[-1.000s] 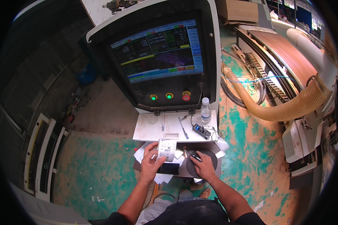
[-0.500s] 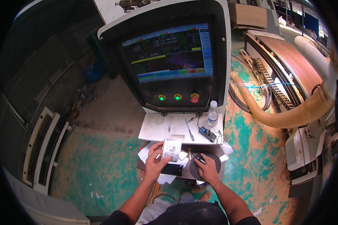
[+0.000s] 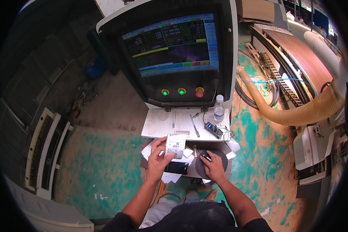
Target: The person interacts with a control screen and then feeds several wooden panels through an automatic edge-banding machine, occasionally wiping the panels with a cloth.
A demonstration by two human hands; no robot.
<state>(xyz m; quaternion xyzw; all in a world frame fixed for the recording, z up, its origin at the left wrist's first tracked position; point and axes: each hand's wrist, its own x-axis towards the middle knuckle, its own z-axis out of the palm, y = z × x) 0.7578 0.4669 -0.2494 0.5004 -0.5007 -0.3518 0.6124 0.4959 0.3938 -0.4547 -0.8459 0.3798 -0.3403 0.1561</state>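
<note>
My left hand point(image 3: 157, 160) is closed around a thick bundle of white printed labels point(image 3: 175, 145), held up over the lower shelf with the thumb on its front face. Whether it is a stack or a roll I cannot tell. My right hand point(image 3: 215, 166) is curled over a dark computer mouse point(image 3: 207, 156), most of which the palm hides. Under the mouse lies a round dark mouse pad point(image 3: 200, 170). A black phone point(image 3: 177, 168) rests on the shelf between my hands, just below the labels.
Ahead stands a machine console with a lit screen point(image 3: 172, 46) and coloured buttons point(image 3: 181, 91). Its white ledge point(image 3: 152, 125) bears a water bottle point(image 3: 219, 109), a pen point(image 3: 195, 125) and a black remote-like device point(image 3: 213, 130). A ribbed yellowish hose point(image 3: 290, 118) curves at the right.
The console and ledge sit slightly higher in the picture now. My left hand has tilted the labels a little; my right hand stays on the mouse.
</note>
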